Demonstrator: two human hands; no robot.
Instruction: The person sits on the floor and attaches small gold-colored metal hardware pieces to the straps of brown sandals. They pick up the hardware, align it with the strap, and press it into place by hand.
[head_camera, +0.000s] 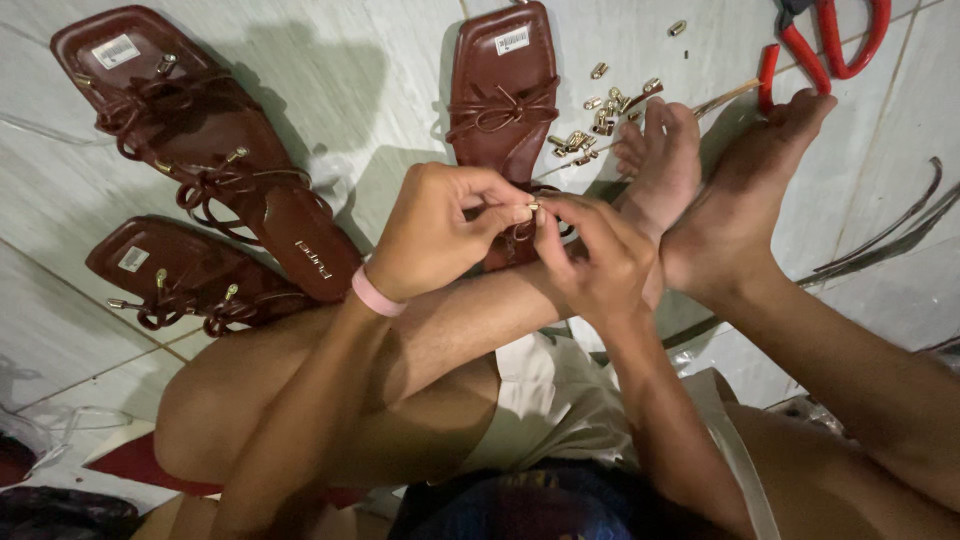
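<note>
Pinching: left hand and right hand together grip a small gold metal lace tip over the centre dark-brown strappy sandal.
Risk: the tip could slip from the fingertips and drop among the loose gold tips far right.

The sandals looked like smooth, glossy dark-red leather or imitation leather, with thin cord-like straps of the same sheen and pale paper stickers on the insoles. The small lace tips scattered on the floor were shiny gold-coloured metal, and the floor itself was pale glazed tile, smooth and faintly reflective. The pliers had red, glossy plastic-coated handles, and the wristband looked like matt pink rubber.
</note>
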